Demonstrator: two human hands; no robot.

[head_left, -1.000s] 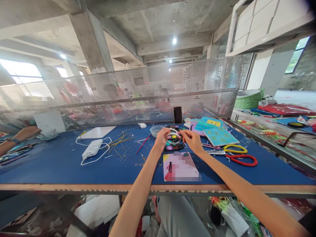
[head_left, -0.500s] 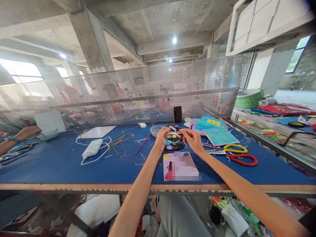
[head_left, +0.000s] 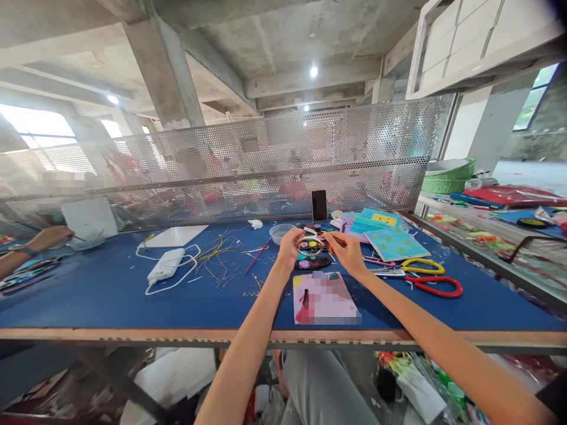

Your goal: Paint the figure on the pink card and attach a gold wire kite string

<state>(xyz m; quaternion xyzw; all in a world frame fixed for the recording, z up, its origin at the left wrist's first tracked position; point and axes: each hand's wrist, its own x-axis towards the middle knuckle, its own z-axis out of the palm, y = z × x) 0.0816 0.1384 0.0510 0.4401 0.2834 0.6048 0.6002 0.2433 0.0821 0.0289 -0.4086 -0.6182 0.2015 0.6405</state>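
Note:
My left hand [head_left: 290,245] is closed on a thin round ring [head_left: 310,255], held upright above the table. Close to the ring's right side, my right hand [head_left: 346,252] has its fingers pinched together; whatever is between them is too small to make out. Behind and below the ring lies a dark paint palette [head_left: 315,263] with blobs of purple, teal, yellow and red, partly visible through the ring. A pinkish painted square panel [head_left: 328,298] lies flat between my forearms, partly blurred.
Scissors [head_left: 436,287] with red and yellow handles and a blue painted panel [head_left: 396,243] lie right. A phone [head_left: 319,205] stands behind, near a clear bowl [head_left: 279,234]. Leftward are wires [head_left: 219,257], a white power strip [head_left: 165,265] and another person's hand [head_left: 52,237].
My hands and the ring stay almost in place, with the ring turned very slightly. At the far left, the other person's hand has shifted a little, with a thin stick now showing over the bowl there.

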